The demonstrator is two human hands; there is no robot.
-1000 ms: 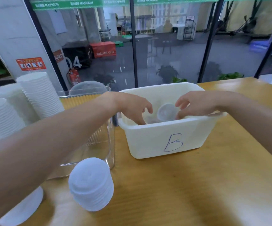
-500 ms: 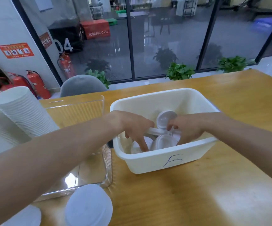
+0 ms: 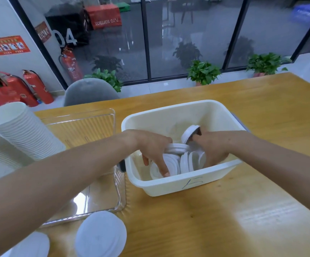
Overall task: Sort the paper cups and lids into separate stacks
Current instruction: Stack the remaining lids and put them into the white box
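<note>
A white bin [image 3: 170, 188] marked with a blue letter holds several loose white lids [image 3: 170, 164]. Both my hands are inside it. My left hand [image 3: 153, 148] reaches down with its fingertips on the lids at the bottom, and its thumb and fingers hold a flat lid [image 3: 177, 147]. My right hand [image 3: 212, 147] pinches an upright lid [image 3: 188, 134] between thumb and forefinger, while its other fingers curl over more lids. Tall stacks of white paper cups [image 3: 20, 130] lie at the far left. Two lid stacks [image 3: 100, 234] stand near the front edge.
A clear plastic tray [image 3: 87, 125] sits between the cup stacks and the white bin, touching the bin's left side. A grey chair [image 3: 89, 91] stands behind the wooden table [image 3: 243, 210]. Glass wall, plants and fire extinguishers lie beyond.
The camera has tipped down and come closer. Both hands have sunk deeper into the bin, and my right hand has lifted one lid upright.
</note>
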